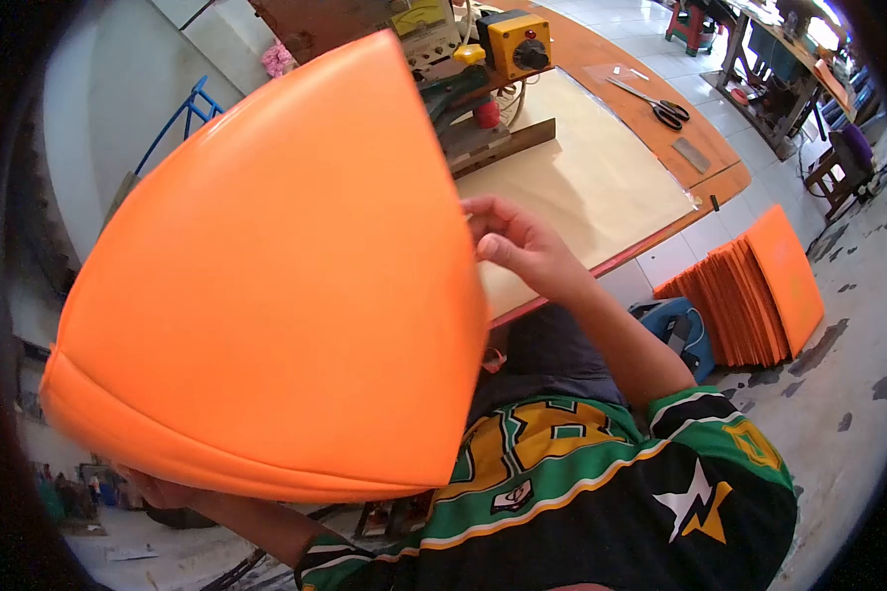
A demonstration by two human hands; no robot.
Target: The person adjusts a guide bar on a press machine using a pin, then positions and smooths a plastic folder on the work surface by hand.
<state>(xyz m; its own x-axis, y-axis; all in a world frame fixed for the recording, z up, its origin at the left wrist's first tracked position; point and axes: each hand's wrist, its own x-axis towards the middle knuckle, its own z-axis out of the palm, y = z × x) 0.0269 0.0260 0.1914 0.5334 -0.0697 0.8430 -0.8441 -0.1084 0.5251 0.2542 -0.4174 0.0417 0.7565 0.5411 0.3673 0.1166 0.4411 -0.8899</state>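
Note:
A large orange vinyl-like piece, smooth and glossy with a seam along its lower edge, is held up close to the camera and fills much of the left half. My right hand is at its right edge, fingers curled and thumb against that edge; the fingertips are partly hidden. Below the lower left edge, my left hand supports the piece, with most of its fingers hidden behind it. Behind the piece stands a machine with a dial gauge and a metal bar, partly covered from view.
A cream sheet covers part of the orange table. Black-handled scissors and a metal plate lie at the right. A yellow switch box sits on the machine. A stack of orange sheets stands on the floor beside a blue object.

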